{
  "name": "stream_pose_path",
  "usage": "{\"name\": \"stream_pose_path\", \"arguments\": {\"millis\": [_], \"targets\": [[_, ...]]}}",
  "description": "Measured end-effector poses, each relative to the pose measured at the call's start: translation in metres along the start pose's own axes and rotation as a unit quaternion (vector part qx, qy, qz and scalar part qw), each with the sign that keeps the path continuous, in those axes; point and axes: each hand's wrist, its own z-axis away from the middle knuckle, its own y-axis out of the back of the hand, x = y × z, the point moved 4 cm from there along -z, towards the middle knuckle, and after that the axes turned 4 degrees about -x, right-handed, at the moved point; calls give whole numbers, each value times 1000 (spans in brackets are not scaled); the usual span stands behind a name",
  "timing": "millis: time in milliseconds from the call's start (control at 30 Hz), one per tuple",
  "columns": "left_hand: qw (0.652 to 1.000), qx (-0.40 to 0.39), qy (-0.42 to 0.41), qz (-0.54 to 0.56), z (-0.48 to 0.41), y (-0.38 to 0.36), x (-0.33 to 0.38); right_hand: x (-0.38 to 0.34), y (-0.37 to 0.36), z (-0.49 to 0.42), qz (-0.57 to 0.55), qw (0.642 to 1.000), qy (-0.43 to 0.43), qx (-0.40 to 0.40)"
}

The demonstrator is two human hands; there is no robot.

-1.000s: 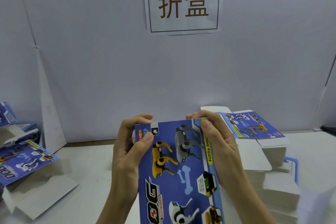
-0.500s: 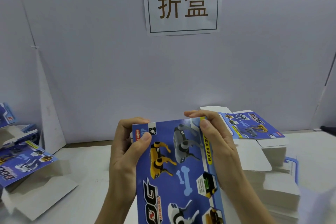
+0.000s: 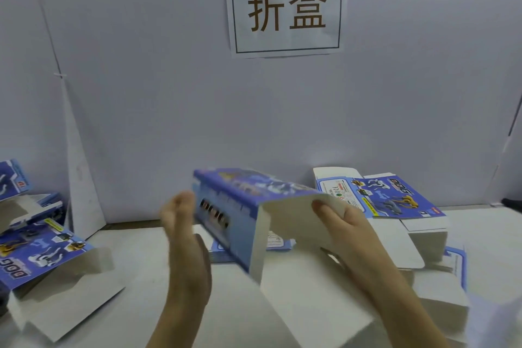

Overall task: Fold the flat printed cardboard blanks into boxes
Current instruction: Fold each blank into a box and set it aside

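Head view: your left hand (image 3: 185, 246) is flat, fingers straight and together, seen edge-on. It stands just beside the left end of the cardboard blank (image 3: 240, 206). It is motion-blurred, so I cannot tell whether it is actually touching.

Your right hand (image 3: 350, 234) holds the blank's right side. The thumb (image 3: 324, 206) lies on top of the white inner panel and the fingers are hidden underneath.

The blank is in the air over the middle of the table (image 3: 135, 240), between your hands. It is opened into a partial sleeve. The blue printed faces are on top and on the left wall, and the white inside faces you at the right. One white flap hangs down at the near edge.

Versus half a second ago: the blank was flat and upright with its printed face toward you, and both hands pinched its top corners. Now it lies crosswise and has opened up. Your left hand has let go and gone flat. Your right hand has shifted from the top corner to the white panel.

The stack of flat blanks (image 3: 395, 198) on the right has not moved. The opened boxes (image 3: 42, 248) on the left have not moved either.
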Motion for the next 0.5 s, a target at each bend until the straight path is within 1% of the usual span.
{"name": "stream_pose_path", "arguments": {"millis": [33,67,100,133,167,233,300,367,433,500], "targets": [[995,-69,-17,-74,5,-10,0,3,1,-2,12,999,3,40],[979,-138,-32,-144,12,-19,-2,3,1,-2,33,997,11,73],[963,-176,-44,-200,17,-24,-4,3,3,-2,43,995,18,86],[953,-179,-58,-236,19,-26,-3,2,5,-3,26,996,21,80],[950,-158,-80,-255,18,-24,-1,0,6,-3,-14,998,17,54],[955,-106,-130,-246,17,-20,7,-3,12,-5,-89,996,9,12],[962,-91,-148,-212,14,-16,13,-1,20,-6,-104,994,3,29],[965,-94,-141,-198,11,-12,14,3,22,-7,-116,991,-4,62],[975,-102,-105,-167,5,-7,9,5,21,-7,-151,985,-9,78],[990,-117,-15,-75,-2,-3,1,6,22,-7,-208,975,-27,75]]}}
